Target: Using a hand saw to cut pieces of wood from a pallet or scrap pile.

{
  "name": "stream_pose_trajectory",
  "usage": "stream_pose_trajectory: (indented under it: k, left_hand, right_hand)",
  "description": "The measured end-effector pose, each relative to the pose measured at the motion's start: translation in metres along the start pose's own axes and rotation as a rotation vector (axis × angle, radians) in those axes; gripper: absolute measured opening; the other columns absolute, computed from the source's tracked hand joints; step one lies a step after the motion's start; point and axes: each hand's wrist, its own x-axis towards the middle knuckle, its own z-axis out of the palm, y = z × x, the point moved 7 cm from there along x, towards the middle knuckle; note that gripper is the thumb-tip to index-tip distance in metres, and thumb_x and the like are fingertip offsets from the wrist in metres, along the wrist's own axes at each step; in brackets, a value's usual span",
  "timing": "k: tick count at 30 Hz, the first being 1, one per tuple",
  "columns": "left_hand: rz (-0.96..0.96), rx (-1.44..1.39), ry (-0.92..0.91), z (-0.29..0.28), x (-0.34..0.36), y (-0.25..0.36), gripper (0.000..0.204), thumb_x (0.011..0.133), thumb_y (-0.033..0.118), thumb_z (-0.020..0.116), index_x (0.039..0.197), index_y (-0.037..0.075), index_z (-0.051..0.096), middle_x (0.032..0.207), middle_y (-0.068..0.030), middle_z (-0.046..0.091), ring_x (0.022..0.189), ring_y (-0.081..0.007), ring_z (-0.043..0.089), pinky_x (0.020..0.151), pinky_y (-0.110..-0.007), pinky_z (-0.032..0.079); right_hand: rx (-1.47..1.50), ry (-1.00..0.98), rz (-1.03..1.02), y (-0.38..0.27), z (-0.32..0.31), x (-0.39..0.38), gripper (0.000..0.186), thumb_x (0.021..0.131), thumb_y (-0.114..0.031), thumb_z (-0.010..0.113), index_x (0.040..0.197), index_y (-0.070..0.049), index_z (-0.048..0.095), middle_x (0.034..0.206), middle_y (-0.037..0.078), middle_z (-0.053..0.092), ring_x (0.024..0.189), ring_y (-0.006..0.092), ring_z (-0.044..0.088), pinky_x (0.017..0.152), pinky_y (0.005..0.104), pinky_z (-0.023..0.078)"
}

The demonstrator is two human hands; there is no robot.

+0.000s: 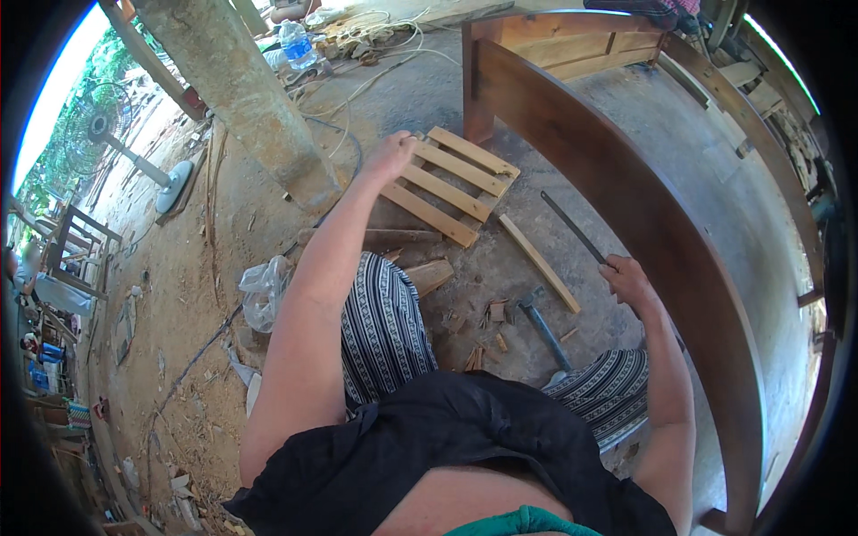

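My left hand (391, 157) is closed at the far left edge of a slatted wooden panel (444, 190), its fingertips mostly hidden from me. The panel has several pale parallel slats and lies tilted across the floor ahead of my knees. In my right hand (628, 282) is a long, thin, flat metal tool (572, 225), like a file, pointing away toward the panel's right side. A loose pale wooden strip (540, 263) rests between the panel and that tool. Closer to my lap lies a hammer (543, 332) with a blue handle, beside small wood scraps (496, 311).
A large curved brown wooden bed frame (617, 152) arcs along my right. To the left are a concrete post (237, 98), a standing fan (134, 156) and a clear plastic bag (264, 293). A water bottle (297, 46) and cables (380, 76) lie farther off.
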Motion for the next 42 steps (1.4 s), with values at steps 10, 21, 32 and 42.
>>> stream_pose_trajectory:
  k: [10, 21, 32, 42]
  left_hand:
    - [-0.212, -0.114, -0.425, 0.045, -0.055, -0.075, 0.049, 0.094, 0.051, 0.042, 0.097, 0.006, 0.061, 0.074, -0.0091, 0.060, 0.064, -0.0201, 0.060, 0.057, -0.038, 0.047]
    - [-0.015, 0.156, -0.427, 0.147, -0.153, -0.114, 0.033, 0.095, 0.034, 0.047, 0.112, 0.008, 0.058, 0.108, -0.0192, 0.057, 0.102, -0.0371, 0.057, 0.088, -0.046, 0.047]
    - [0.099, 0.264, -0.372, 0.191, -0.180, -0.123, 0.031, 0.088, 0.032, 0.059, 0.114, 0.015, 0.057, 0.106, -0.0104, 0.057, 0.101, -0.0279, 0.056, 0.085, -0.039, 0.046]
    - [0.061, 0.244, -0.223, 0.194, -0.182, -0.121, 0.026, 0.082, 0.029, 0.064, 0.105, 0.018, 0.060, 0.097, -0.0091, 0.056, 0.094, -0.0266, 0.053, 0.080, -0.041, 0.040]
  right_hand:
    - [-0.251, 0.011, 0.026, 0.024, 0.009, -0.001, 0.028, 0.086, -0.027, 0.054, 0.084, 0.000, 0.058, 0.077, 0.022, 0.061, 0.077, 0.0387, 0.061, 0.069, 0.0453, 0.046]
    - [-0.345, -0.061, 0.070, 0.021, 0.048, -0.010, 0.030, 0.086, -0.033, 0.052, 0.088, -0.004, 0.059, 0.084, 0.022, 0.062, 0.082, 0.0401, 0.060, 0.073, 0.0444, 0.046]
    - [0.109, -0.077, 0.055, -0.021, 0.131, 0.023, 0.030, 0.091, -0.027, 0.055, 0.074, -0.002, 0.053, 0.057, 0.004, 0.051, 0.049, 0.0123, 0.053, 0.042, 0.0294, 0.044]
    - [0.234, -0.172, 0.051, -0.031, 0.240, 0.046, 0.028, 0.092, -0.025, 0.051, 0.080, 0.000, 0.050, 0.060, 0.016, 0.053, 0.053, 0.0283, 0.059, 0.052, 0.0391, 0.045]
